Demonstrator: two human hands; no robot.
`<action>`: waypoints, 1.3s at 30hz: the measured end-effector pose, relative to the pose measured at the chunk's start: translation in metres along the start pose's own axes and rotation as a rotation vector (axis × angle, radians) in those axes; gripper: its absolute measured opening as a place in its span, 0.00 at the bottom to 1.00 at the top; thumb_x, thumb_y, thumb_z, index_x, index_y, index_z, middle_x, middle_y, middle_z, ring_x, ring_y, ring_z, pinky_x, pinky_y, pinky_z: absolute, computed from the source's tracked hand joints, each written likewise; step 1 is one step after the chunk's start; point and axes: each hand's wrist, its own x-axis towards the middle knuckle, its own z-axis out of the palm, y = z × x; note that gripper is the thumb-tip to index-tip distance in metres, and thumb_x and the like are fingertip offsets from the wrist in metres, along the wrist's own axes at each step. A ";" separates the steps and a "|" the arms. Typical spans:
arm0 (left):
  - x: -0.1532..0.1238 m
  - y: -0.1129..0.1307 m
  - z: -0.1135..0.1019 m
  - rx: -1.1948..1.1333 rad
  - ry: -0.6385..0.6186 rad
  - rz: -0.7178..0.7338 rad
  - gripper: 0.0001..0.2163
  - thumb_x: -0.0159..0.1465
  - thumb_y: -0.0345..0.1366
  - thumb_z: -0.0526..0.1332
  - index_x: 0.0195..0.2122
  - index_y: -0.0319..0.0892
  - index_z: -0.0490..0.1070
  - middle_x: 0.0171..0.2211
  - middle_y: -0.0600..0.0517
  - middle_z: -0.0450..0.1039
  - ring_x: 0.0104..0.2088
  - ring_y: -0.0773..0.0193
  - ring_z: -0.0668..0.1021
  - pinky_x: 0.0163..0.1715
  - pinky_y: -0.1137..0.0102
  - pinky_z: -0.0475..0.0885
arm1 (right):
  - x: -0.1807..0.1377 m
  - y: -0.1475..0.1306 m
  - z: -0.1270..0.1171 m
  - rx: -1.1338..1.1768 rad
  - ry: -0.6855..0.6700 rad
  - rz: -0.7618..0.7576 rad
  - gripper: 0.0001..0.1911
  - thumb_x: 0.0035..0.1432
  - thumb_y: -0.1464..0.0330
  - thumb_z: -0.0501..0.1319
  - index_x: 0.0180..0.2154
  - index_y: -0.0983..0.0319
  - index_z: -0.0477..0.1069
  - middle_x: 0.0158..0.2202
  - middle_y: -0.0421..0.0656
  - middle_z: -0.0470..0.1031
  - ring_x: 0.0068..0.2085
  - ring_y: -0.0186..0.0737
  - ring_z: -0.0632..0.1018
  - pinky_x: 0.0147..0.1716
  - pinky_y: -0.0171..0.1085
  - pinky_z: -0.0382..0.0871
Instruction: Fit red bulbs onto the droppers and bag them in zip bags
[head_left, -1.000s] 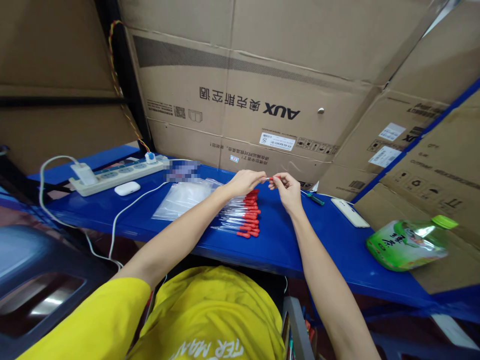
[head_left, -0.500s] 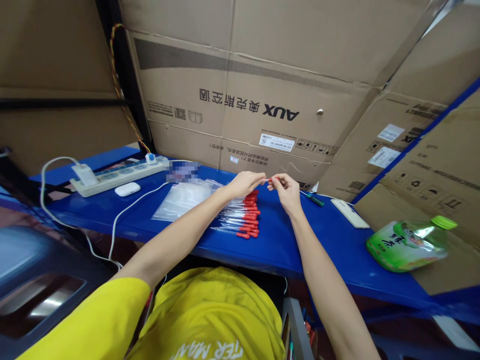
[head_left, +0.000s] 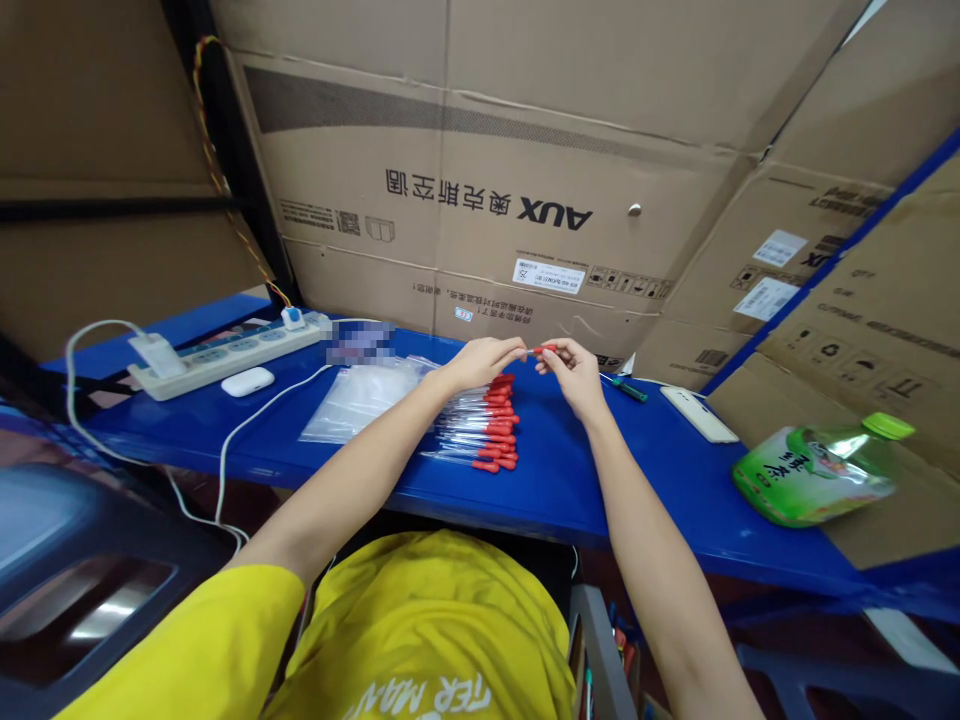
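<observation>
Above the blue table (head_left: 570, 490), my left hand (head_left: 486, 360) and my right hand (head_left: 574, 372) pinch the two ends of one thin clear dropper with a red bulb (head_left: 541, 349). Both hands have their fingers closed on it. Directly below the hands lies a row of several like droppers with red bulbs (head_left: 484, 430), side by side. A pile of clear plastic bags (head_left: 358, 395) lies just left of that row, under my left forearm.
A white power strip (head_left: 225, 350) with a plugged charger and cable, and a white earbud case (head_left: 247, 381), sit at the left. A green-handled tool (head_left: 628, 390), a white phone (head_left: 697, 413) and a green bottle lying on its side (head_left: 821, 468) are at the right. Cardboard boxes wall the back.
The hands stay together on the dropper; the red bulb now shows a little more at my right fingertips. The view has shifted slightly.
</observation>
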 end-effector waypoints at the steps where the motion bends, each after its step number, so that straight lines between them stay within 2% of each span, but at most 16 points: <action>1: 0.000 -0.001 0.000 -0.007 -0.003 0.004 0.21 0.79 0.49 0.45 0.49 0.47 0.76 0.43 0.50 0.83 0.43 0.58 0.82 0.41 0.69 0.68 | 0.000 -0.001 -0.001 0.006 -0.004 0.007 0.26 0.54 0.45 0.74 0.42 0.58 0.77 0.33 0.42 0.83 0.31 0.41 0.83 0.35 0.42 0.82; 13: 0.002 0.007 0.001 0.069 0.001 0.030 0.17 0.79 0.45 0.48 0.44 0.45 0.75 0.37 0.48 0.81 0.38 0.57 0.81 0.35 0.69 0.64 | -0.002 -0.005 -0.002 0.008 0.018 -0.012 0.23 0.54 0.46 0.75 0.37 0.58 0.77 0.30 0.41 0.83 0.30 0.43 0.85 0.34 0.43 0.83; 21: 0.002 0.009 0.000 0.079 0.000 0.044 0.16 0.78 0.43 0.48 0.43 0.44 0.74 0.34 0.49 0.80 0.36 0.58 0.80 0.34 0.69 0.62 | -0.003 -0.007 0.000 -0.020 0.016 -0.036 0.23 0.56 0.46 0.73 0.37 0.58 0.78 0.30 0.42 0.83 0.29 0.43 0.84 0.34 0.43 0.84; 39: 0.001 0.011 0.002 -0.010 0.002 0.055 0.17 0.79 0.44 0.48 0.41 0.43 0.74 0.31 0.50 0.76 0.32 0.61 0.77 0.33 0.69 0.61 | -0.004 -0.007 0.002 0.012 0.003 -0.001 0.26 0.52 0.45 0.76 0.36 0.60 0.79 0.29 0.43 0.83 0.29 0.45 0.85 0.35 0.45 0.84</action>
